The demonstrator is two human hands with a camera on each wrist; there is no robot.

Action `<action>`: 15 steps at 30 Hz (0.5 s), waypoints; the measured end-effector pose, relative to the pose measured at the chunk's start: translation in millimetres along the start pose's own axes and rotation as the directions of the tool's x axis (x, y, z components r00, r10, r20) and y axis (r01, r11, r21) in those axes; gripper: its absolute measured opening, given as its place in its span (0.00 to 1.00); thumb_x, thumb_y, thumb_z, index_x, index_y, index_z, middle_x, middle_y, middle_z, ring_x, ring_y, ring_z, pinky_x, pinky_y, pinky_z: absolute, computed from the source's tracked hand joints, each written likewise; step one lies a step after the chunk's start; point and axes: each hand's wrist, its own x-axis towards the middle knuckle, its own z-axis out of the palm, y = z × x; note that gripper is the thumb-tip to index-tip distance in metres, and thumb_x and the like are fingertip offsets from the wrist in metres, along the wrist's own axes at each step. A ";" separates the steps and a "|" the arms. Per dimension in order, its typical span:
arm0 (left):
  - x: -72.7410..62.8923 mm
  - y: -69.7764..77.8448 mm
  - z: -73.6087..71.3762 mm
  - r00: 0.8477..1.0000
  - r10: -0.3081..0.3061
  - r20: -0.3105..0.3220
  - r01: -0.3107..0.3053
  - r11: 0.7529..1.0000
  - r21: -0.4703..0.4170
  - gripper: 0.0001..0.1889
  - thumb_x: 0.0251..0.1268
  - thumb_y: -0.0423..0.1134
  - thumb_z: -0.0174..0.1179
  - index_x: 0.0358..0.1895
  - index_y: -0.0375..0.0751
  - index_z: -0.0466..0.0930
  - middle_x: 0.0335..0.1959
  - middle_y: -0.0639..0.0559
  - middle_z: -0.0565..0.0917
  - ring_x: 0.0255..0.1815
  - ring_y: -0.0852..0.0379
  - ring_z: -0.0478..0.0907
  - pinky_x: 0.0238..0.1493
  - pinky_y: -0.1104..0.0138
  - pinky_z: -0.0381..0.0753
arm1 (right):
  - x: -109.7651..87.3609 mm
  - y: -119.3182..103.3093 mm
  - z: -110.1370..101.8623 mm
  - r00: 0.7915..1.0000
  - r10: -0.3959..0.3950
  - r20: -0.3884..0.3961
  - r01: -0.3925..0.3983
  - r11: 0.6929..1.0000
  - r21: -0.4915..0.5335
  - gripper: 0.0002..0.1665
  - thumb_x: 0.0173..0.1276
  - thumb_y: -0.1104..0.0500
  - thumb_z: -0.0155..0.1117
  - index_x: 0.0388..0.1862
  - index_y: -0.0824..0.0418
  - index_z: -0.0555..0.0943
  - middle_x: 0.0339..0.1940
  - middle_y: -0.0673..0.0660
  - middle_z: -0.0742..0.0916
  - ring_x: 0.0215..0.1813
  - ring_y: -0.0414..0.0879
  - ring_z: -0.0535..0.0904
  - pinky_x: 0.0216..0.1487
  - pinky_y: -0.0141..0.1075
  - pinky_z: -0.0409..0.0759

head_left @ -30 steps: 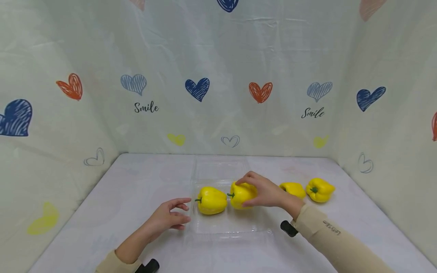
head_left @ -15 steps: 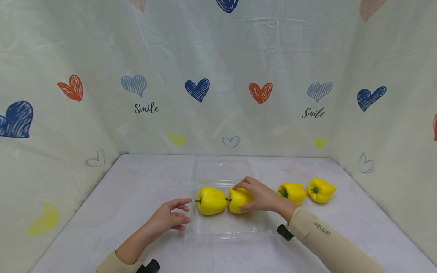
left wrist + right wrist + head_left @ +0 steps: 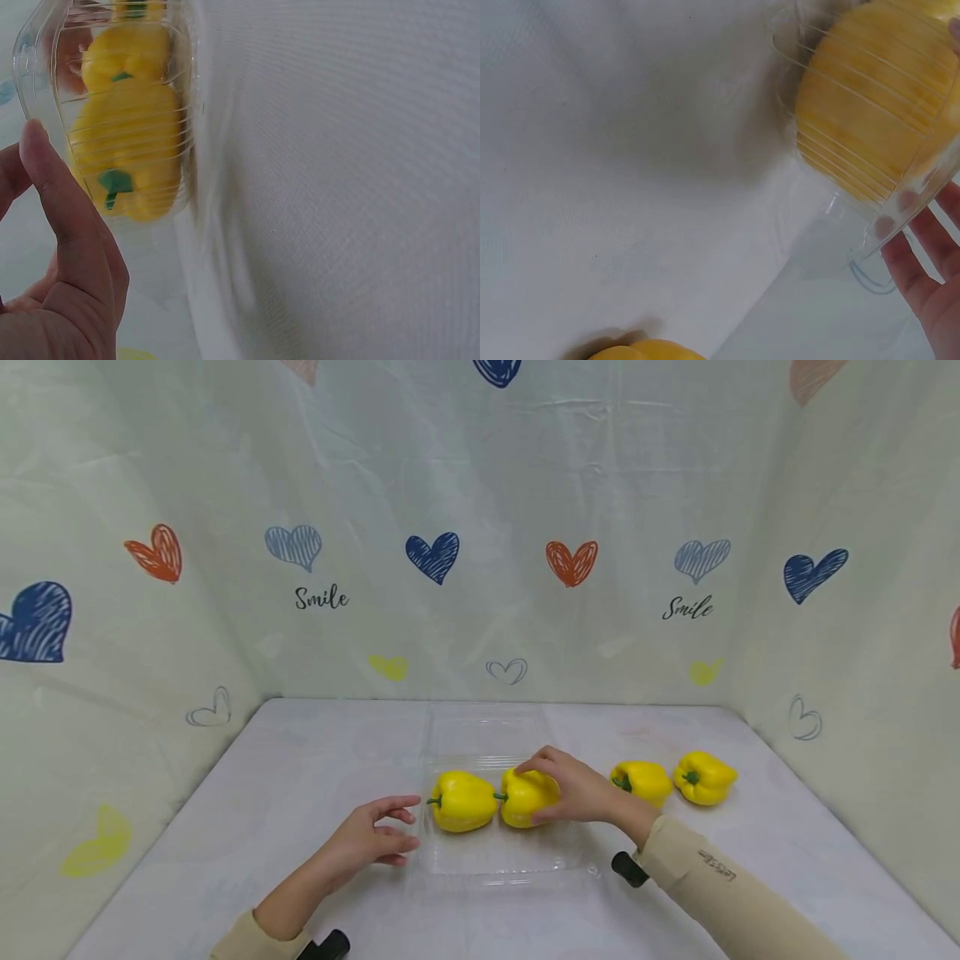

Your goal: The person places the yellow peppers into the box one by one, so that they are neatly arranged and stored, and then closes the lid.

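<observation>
Now right grip (image 3: pixel 573 790) grasps yellow pepper (image 3: pixel 527 802) in clear container (image 3: pixel 495 857), stem (image 3: pixel 500 797) leftward toward second pepper (image 3: pixel 462 803); left grip (image 3: pixel 369 835) relaxed alongside.

It looks like a small, screened-off recording booth; pale sheeting (image 3: pixel 495 468) printed with hearts (image 3: pixel 432 558) and the word "Smile" (image 3: pixel 321 597) hangs behind and along both sides of a white-topped table (image 3: pixel 337 739); black wrist cameras (image 3: pixel 628 869) show beside the person's sleeves (image 3: pixel 735 889); the wider building cannot be told.

Head view softly lit; wrist views dimmer; soft shadows on table (image 3: pixel 630 247), glints on container (image 3: pixel 487 856).
</observation>
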 end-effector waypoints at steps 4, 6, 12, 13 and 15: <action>-0.6 -0.1 0.1 1.000 -0.001 0.000 0.001 1.000 0.000 0.32 0.53 0.30 0.67 0.63 0.34 0.67 0.45 0.43 0.71 0.30 0.52 0.76 0.35 0.61 0.83 | -4.3 1.1 -3.9 1.000 -0.008 -0.019 0.008 1.000 0.006 0.34 0.50 0.52 0.76 0.56 0.55 0.75 0.51 0.51 0.75 0.55 0.51 0.71 0.59 0.49 0.70; -0.7 -0.3 0.1 1.000 0.001 0.002 -0.001 1.000 0.000 0.32 0.53 0.30 0.67 0.63 0.34 0.67 0.45 0.43 0.71 0.30 0.52 0.76 0.35 0.61 0.83 | -6.4 2.2 -6.2 1.000 -0.012 -0.027 0.012 1.000 0.009 0.34 0.50 0.51 0.76 0.56 0.55 0.75 0.52 0.52 0.75 0.56 0.52 0.71 0.59 0.50 0.69; -0.1 -0.6 0.1 1.000 0.003 0.004 -0.003 1.000 -0.007 0.32 0.53 0.30 0.67 0.64 0.34 0.66 0.46 0.43 0.71 0.30 0.52 0.77 0.35 0.61 0.83 | -12.9 7.1 -11.6 0.999 -0.024 -0.042 0.024 1.000 0.012 0.34 0.51 0.51 0.75 0.57 0.56 0.75 0.52 0.54 0.76 0.56 0.55 0.71 0.58 0.51 0.69; 0.0 -0.5 0.2 1.000 0.002 0.003 -0.002 1.000 -0.007 0.32 0.53 0.30 0.67 0.64 0.34 0.66 0.46 0.43 0.71 0.30 0.52 0.77 0.35 0.61 0.83 | -14.2 7.9 -12.1 0.999 -0.022 -0.045 0.023 1.000 0.008 0.33 0.51 0.52 0.75 0.57 0.56 0.75 0.52 0.53 0.76 0.56 0.55 0.71 0.58 0.51 0.70; 0.2 -0.3 0.4 1.000 0.000 0.002 0.000 1.000 -0.006 0.32 0.53 0.30 0.67 0.64 0.34 0.66 0.46 0.43 0.71 0.30 0.52 0.77 0.35 0.61 0.83 | -17.0 9.8 -12.5 0.999 -0.013 -0.053 0.013 1.000 0.002 0.33 0.51 0.52 0.75 0.56 0.56 0.75 0.52 0.53 0.76 0.56 0.55 0.71 0.58 0.51 0.70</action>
